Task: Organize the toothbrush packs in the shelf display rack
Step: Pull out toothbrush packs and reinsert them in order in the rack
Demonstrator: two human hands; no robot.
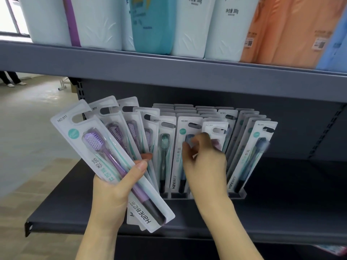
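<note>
On the dark grey lower shelf point(281, 212), head view, I see a clear display rack point(238, 195) with toothbrush packs standing upright in rows, front to back. I count roughly four columns; the rear packs overlap too much for an exact total. Front row from the left: a green-brush pack point(165, 156), a blue-brush pack point(181, 147), a pack behind my right hand with a reddish brush point(216, 136), and a dark-blue-brush pack point(251, 156) that tilts to the right.

My left hand point(110, 196) grasps a fan of purple-brush packs point(105, 152), thumb across the front one, fingers curled behind. I count four purple brush heads in the fan, plus one more card edge at the back whose brush I cannot make out. The fan is held in front of the rack's left side, above the shelf edge, leaning left.

My right hand point(204, 162) is raised in front of the rack's middle columns, fingers curled toward the top of the blue-brush pack. It is motion-blurred, so I cannot tell whether it pinches a pack or only touches it.

Upper shelf point(169, 72): tall soft packages, four white point(191, 30), one teal point(152, 25), two orange point(281, 34), one light blue point(336, 53) at the right edge. Far left, pale floor point(28, 119).
</note>
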